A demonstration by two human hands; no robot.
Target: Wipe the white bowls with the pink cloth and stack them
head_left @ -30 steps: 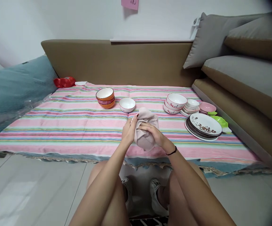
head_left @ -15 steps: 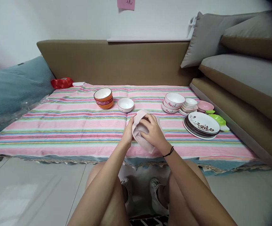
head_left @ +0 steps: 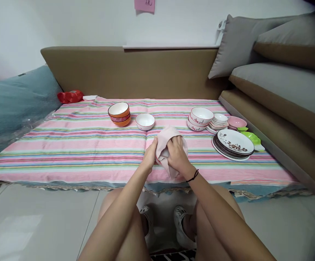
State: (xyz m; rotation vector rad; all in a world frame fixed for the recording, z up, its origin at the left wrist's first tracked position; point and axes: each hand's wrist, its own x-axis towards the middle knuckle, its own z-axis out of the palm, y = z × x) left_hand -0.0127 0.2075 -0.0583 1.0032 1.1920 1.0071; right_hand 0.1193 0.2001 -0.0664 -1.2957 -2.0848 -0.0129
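My left hand (head_left: 150,154) grips the side of a bowl (head_left: 157,160) that is almost wholly hidden; only a bit of its reddish rim shows. A pale pink cloth (head_left: 163,138) drapes over and into that bowl. Bent into the hollow, my right hand (head_left: 177,154) holds the cloth against the inside, its fingertips partly hidden. Just beyond my hands a small white bowl (head_left: 145,121) stands upright. To its left is a stack of orange and red bowls (head_left: 119,114).
On the right of the striped cloth (head_left: 73,145) stand stacked white floral bowls (head_left: 200,119), small dishes (head_left: 219,121), a pink bowl (head_left: 237,122), a green leaf-shaped dish (head_left: 252,138) and dark-rimmed plates (head_left: 233,144). A red package (head_left: 70,96) lies back left. Cushions (head_left: 279,83) pile up at right.
My right hand has shifted slightly down and pushed further into the bowl with the cloth. The cloth now bunches higher around it. My left hand keeps its hold; the other dishes have stayed put.
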